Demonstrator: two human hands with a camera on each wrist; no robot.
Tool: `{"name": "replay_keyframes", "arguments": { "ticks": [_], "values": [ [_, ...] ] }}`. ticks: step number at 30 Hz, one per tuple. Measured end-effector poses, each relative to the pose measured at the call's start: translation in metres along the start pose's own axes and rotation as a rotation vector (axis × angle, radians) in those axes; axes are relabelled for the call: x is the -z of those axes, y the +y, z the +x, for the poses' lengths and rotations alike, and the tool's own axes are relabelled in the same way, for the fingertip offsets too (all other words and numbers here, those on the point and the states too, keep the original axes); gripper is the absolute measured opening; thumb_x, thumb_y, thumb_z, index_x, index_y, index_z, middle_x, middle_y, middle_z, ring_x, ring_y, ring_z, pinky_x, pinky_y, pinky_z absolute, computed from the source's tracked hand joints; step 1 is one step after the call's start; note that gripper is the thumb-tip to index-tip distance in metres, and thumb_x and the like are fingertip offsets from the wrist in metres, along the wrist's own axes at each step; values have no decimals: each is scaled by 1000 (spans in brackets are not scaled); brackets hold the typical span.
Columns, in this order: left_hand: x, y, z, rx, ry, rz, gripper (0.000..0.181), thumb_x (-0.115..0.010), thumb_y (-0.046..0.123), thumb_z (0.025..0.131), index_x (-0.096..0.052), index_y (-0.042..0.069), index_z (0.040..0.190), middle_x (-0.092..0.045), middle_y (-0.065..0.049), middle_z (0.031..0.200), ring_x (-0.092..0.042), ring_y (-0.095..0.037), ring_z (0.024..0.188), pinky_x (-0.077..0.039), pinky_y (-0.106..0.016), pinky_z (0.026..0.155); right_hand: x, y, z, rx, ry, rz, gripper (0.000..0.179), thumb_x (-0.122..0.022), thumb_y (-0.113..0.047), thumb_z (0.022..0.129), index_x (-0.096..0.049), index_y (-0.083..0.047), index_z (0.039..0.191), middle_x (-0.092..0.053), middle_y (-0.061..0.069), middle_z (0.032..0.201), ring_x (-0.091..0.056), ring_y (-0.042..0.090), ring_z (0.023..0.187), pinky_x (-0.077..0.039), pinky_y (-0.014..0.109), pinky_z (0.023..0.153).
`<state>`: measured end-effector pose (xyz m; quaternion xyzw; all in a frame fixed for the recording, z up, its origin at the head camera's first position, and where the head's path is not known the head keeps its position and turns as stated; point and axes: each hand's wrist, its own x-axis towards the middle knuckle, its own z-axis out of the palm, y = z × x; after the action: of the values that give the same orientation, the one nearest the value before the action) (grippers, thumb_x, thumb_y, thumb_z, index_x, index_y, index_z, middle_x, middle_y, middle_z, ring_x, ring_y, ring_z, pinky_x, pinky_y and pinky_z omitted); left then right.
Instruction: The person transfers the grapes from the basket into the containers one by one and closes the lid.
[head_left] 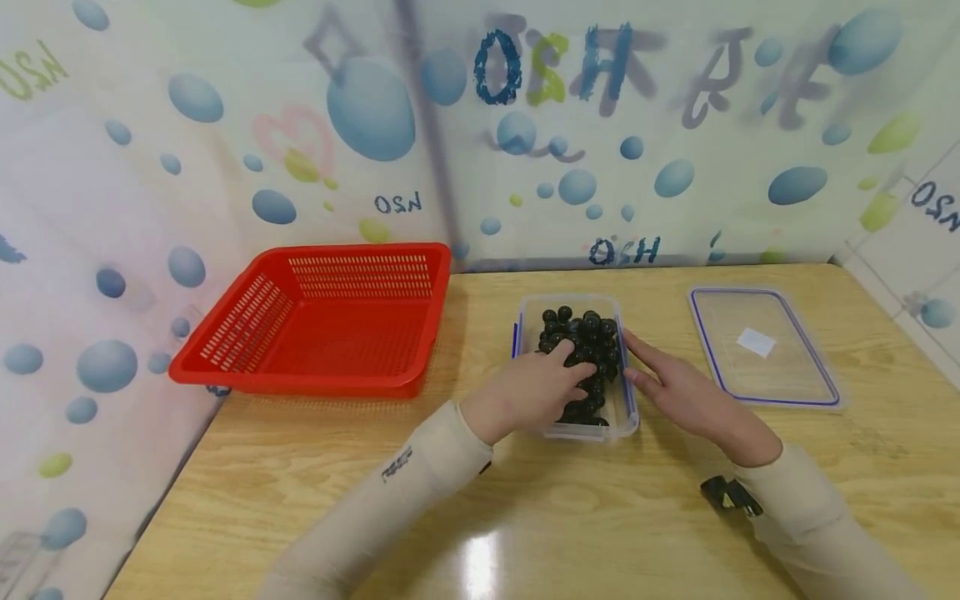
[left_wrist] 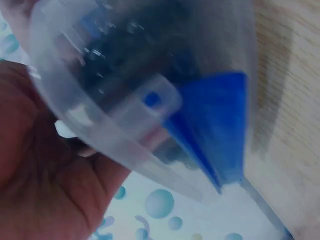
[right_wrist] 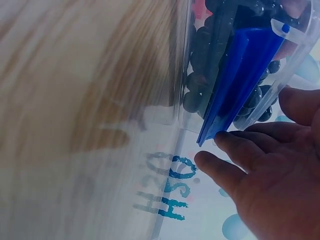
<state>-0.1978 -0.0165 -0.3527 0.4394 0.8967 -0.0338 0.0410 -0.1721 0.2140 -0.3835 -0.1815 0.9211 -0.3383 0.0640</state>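
A clear plastic box (head_left: 628, 423) with blue side clips (right_wrist: 240, 80) stands on the table, holding a heap of dark round grapes (head_left: 596, 333). My left hand (head_left: 532, 387) reaches over the box's near left side, its fingers spread and their tips among the grapes; whether any grape is pinched is hard to see. Blur covers the grapes in the left wrist view, where the box wall and a blue clip (left_wrist: 215, 120) hang in front of the hand. Along the box's right side rests my right hand (head_left: 686, 396), fingers extended and touching the wall and clip.
On the left of the table sits a red slotted plastic basket (head_left: 367, 385). A clear lid (head_left: 780, 367) with a blue seal and a white label lies flat to the right of the box. Behind the wooden table (head_left: 570, 517) hangs a patterned sheet (head_left: 480, 183).
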Motion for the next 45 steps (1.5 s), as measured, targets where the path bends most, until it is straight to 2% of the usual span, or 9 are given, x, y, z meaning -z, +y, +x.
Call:
{"name": "replay_keyframes", "arguments": {
  "ticks": [3, 7, 17, 22, 26, 37, 40, 43, 45],
  "values": [
    [-2, -7, -1, -22, 84, 9, 46, -53, 44, 99, -57, 23, 141, -53, -2, 106, -50, -12, 60, -49, -24, 59, 0, 0, 0, 4, 0, -5, 60, -43, -25, 107, -17, 0, 156, -25, 28, 154, -30, 47, 136, -27, 62, 106],
    [-4, -10, -4, -23, 143, 71, 46, -51, 52, 98, -62, 28, 135, -53, 0, 108, -48, -17, 80, -48, -28, 70, -1, 0, 0, -2, -7, -6, 61, -42, -27, 107, -18, -1, 156, -25, 27, 154, -30, 47, 136, -27, 61, 106],
    [-3, -18, -7, 6, 281, 241, 42, -50, 61, 94, -72, 36, 119, -39, -6, 147, -33, -30, 131, -32, -43, 102, -1, -6, 5, 19, -9, -11, 61, -43, -27, 107, -18, -2, 156, -25, 26, 154, -30, 46, 137, -27, 61, 106],
    [-13, -30, -4, -72, 252, 58, 46, -45, 54, 100, -64, 25, 130, -13, -6, 162, -22, -38, 142, -18, -49, 115, 3, -10, 8, 31, -11, -20, 61, -43, -26, 107, -17, -1, 156, -24, 27, 154, -29, 46, 137, -26, 61, 107],
    [-18, -31, -5, -35, 173, -38, 54, -37, 56, 101, -52, 21, 141, 5, -3, 164, -19, -37, 142, -17, -49, 115, 6, -15, 12, 42, -23, -12, 61, -43, -26, 107, -16, 0, 156, -22, 27, 155, -27, 46, 138, -25, 61, 108],
    [-12, -26, -7, 28, 150, -65, 59, -38, 60, 99, -50, 22, 143, 9, -1, 164, -19, -38, 142, -17, -53, 114, 9, -18, 13, 45, -21, -24, 61, -42, -26, 107, -17, -1, 156, -23, 26, 155, -27, 46, 138, -24, 61, 108],
    [-9, -26, -5, 28, 202, -109, 59, -41, 62, 97, -55, 22, 138, 0, 0, 164, -21, -35, 142, -19, -53, 113, 9, -15, 11, 33, -20, -35, 62, -42, -29, 107, -17, -2, 156, -24, 27, 155, -28, 47, 137, -25, 62, 107],
    [5, -22, 2, 41, 351, -175, 54, -45, 59, 98, -61, 19, 131, -20, -3, 161, -25, -31, 141, -22, -49, 113, 16, -10, 6, 4, -43, -39, 65, -41, -36, 106, -17, -2, 156, -22, 27, 156, -27, 47, 138, -25, 63, 106],
    [19, -11, 12, 62, 467, -295, 49, -47, 51, 100, -61, 15, 129, -33, -5, 155, -29, -26, 140, -25, -43, 113, 25, -4, 1, -22, -48, -66, 68, -40, -41, 106, -18, -2, 156, -25, 28, 154, -30, 49, 136, -28, 65, 104]
  ]
}}
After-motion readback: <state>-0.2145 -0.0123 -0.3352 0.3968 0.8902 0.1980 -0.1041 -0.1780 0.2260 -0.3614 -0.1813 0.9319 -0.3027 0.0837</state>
